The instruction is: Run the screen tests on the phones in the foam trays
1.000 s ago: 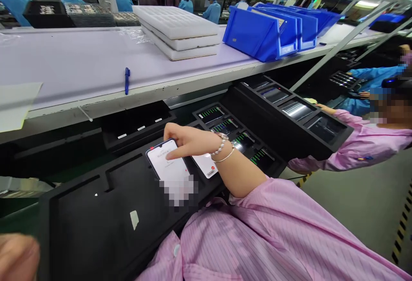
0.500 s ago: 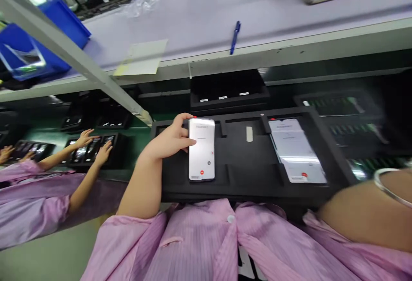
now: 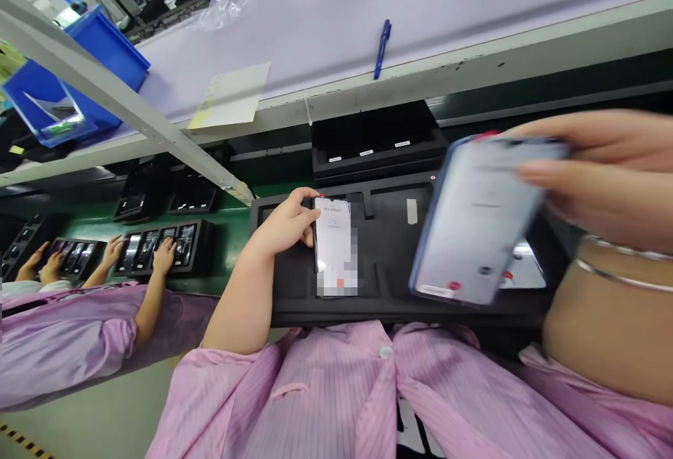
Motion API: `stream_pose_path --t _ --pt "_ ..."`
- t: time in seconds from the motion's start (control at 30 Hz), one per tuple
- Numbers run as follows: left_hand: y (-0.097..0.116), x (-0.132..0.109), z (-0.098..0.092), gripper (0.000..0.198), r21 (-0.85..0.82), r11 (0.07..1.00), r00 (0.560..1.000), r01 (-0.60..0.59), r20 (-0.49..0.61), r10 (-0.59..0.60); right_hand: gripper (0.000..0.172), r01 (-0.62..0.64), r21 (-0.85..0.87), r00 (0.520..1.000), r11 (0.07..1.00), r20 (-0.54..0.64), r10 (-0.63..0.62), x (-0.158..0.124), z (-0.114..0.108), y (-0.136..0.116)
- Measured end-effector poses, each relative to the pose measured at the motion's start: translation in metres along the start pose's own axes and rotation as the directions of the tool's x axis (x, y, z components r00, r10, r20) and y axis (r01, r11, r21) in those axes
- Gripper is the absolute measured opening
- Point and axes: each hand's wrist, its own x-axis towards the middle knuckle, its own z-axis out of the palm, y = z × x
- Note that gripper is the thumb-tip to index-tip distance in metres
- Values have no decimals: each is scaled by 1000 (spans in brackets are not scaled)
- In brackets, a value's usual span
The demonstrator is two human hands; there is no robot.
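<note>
My left hand (image 3: 291, 224) grips the upper left edge of a lit phone (image 3: 334, 249), which lies in the left part of a black tray (image 3: 389, 305). On the right, my right hand (image 3: 604, 165) pinches the top of a second lit phone (image 3: 467, 221) between thumb and fingers. That phone is tilted and blurred, raised above the tray's right part. Beneath it, a third phone (image 3: 528, 266) shows only its lower end; the rest is hidden behind the raised phone and my hand. A small pale label (image 3: 411, 211) is on the tray between the phones.
Behind the tray sits another black tray (image 3: 376, 144) with white labels. Above it runs a shelf (image 3: 315, 24) with a blue pen (image 3: 383, 49), a paper sheet (image 3: 231, 94) and blue bins (image 3: 99, 45). A slanted metal post (image 3: 131, 105) stands left. Co-workers' hands (image 3: 164, 256) touch phones in trays at left.
My right hand has come into view at the right, holding a raised phone above the one in the tray. My left hand stays at the left phone. The view has shifted slightly.
</note>
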Motion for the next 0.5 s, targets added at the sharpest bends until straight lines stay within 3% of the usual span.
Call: stream_pose_path --t 0.1,0.17,0.3,0.37,0.43,0.5 --pt "-2 3 1 36 -44 999 1000 11 11 -10 48 -57 -69 951 996 301 75 25 39 8" --pt "-2 5 2 35 -33 999 1000 7 11 -7 41 -40 -181 928 983 358 104 36 54 10" --pt "-1 8 3 33 0 1000 1000 25 4 -25 45 3 -326 969 945 234 77 33 47 5" --pt "1 9 3 32 -1 999 999 36 -4 -36 48 -29 -284 997 958 54 46 25 29 4" --pt "4 10 4 31 -8 999 999 43 -22 -43 48 -92 -218 993 972 -92 74 17 11 6" --pt "5 11 6 32 -9 999 998 46 -30 -46 46 -154 -241 987 958 -78 139 11 -1 14"
